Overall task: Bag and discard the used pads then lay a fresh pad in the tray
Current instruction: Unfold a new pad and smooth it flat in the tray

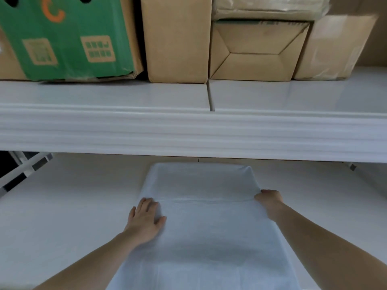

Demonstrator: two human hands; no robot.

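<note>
- Pressing flat with spread fingers, the left hand (146, 218) is laid on the left edge of the pale blue pad (201, 231).
- The pad is spread over the white surface (62, 206), below the shelf (188, 130) of cardboard boxes (178, 38).
- The pad's right edge is pinched by the right hand (270, 200), fingers curled.

White shelf (125, 97), upper level, w/ seam near centre. On it, L to R: green printed carton (62, 38), tall plain brown carton (178, 38), brown carton w/ folded flaps (255, 53) under a plastic-wrapped bundle (270, 7), blurred brown carton (333, 47). White lower surface (62, 206) below. Rack struts (25, 170) far L.
</note>
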